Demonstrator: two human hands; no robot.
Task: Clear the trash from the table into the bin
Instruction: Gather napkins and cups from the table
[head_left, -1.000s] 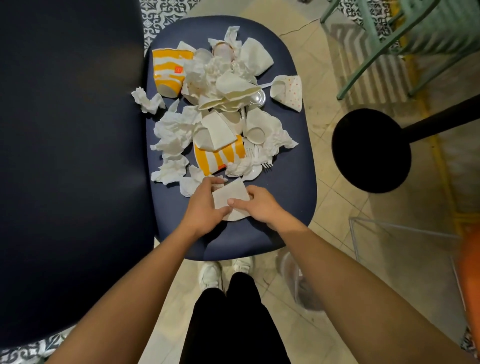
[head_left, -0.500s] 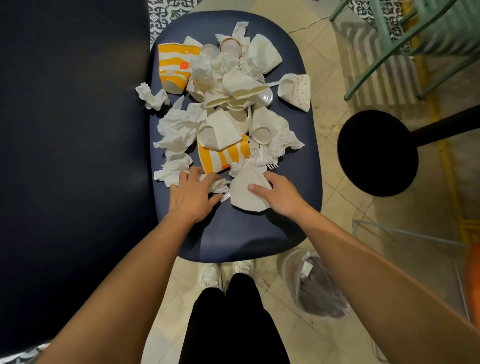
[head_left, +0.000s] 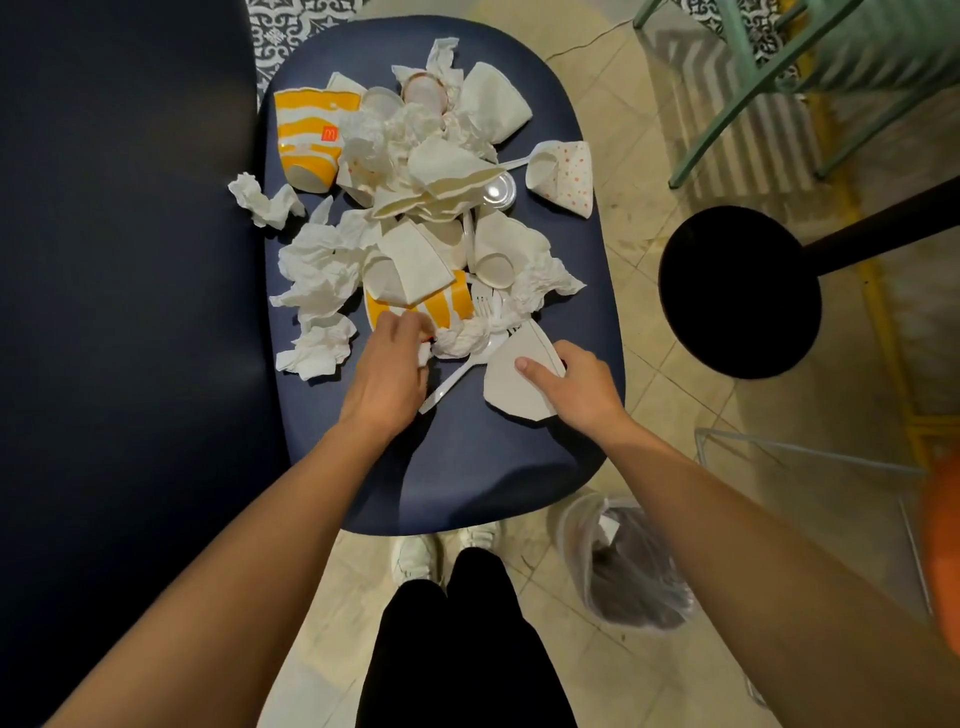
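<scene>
Both hands are in at the near edge of the heap on the dark blue oval table (head_left: 467, 467). The right hand (head_left: 582, 384) lays its thumb across a flattened white paper cup (head_left: 511, 389), fingers curled behind its edge, gripping it at the table's right side. The left hand (head_left: 389, 369) curls its fingers round a crumpled white napkin (head_left: 460, 340), just beside the yellow-striped paper cup (head_left: 447, 304). A white plastic spoon (head_left: 449, 383) lies between the hands. The clear-bagged bin (head_left: 631, 566) stands on the floor by the table's near right corner.
</scene>
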